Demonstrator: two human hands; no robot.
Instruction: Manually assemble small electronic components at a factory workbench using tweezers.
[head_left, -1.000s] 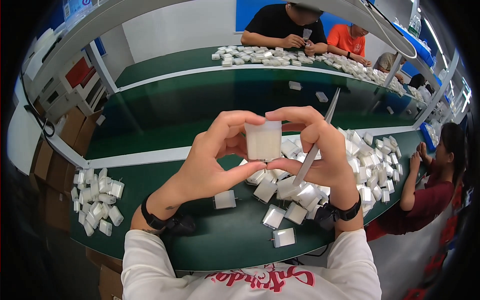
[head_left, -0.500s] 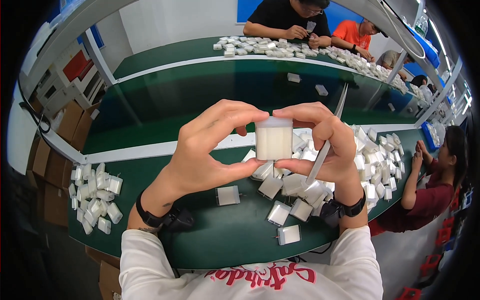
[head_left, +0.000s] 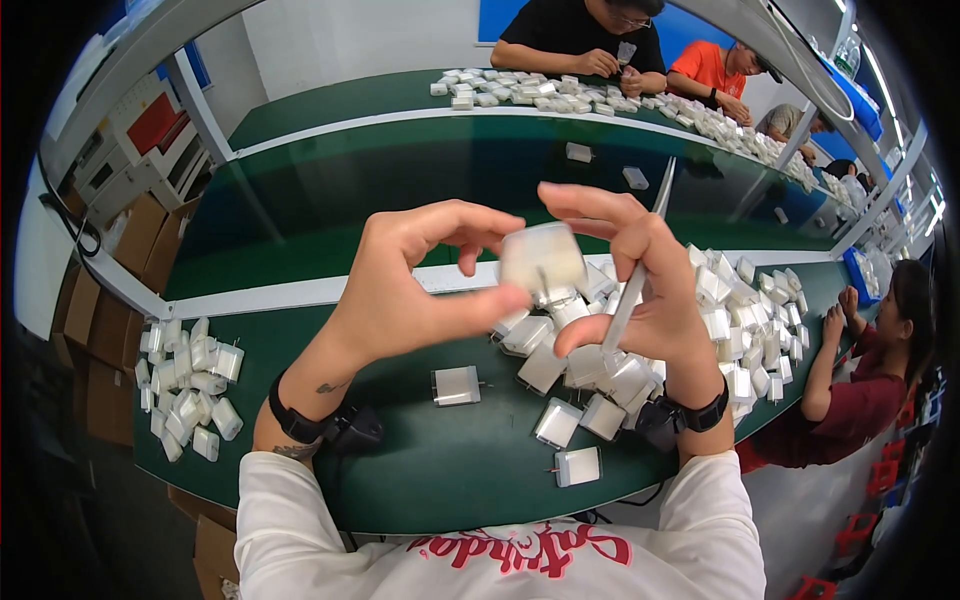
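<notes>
The person holds one white square charger block [head_left: 541, 256] up above the green bench [head_left: 420, 470], between both hands. Left hand [head_left: 405, 290]: thumb tip pressed against the block's lower left edge, index finger curled just above it, remaining fingers bent and loose. Right hand [head_left: 640, 290]: index and middle fingers extended over the block's top right edge, thumb below it; the same hand also clamps a slim white stylus-like tool [head_left: 637, 270], which points up and away. The block sits tilted and blurred.

Relative to the held block: loose pile of white blocks [head_left: 700, 330] on the bench directly below and to its right; single block [head_left: 456, 385] below left; smaller heap [head_left: 190, 385] far left. A seated co-worker [head_left: 870, 370] is at far right.
</notes>
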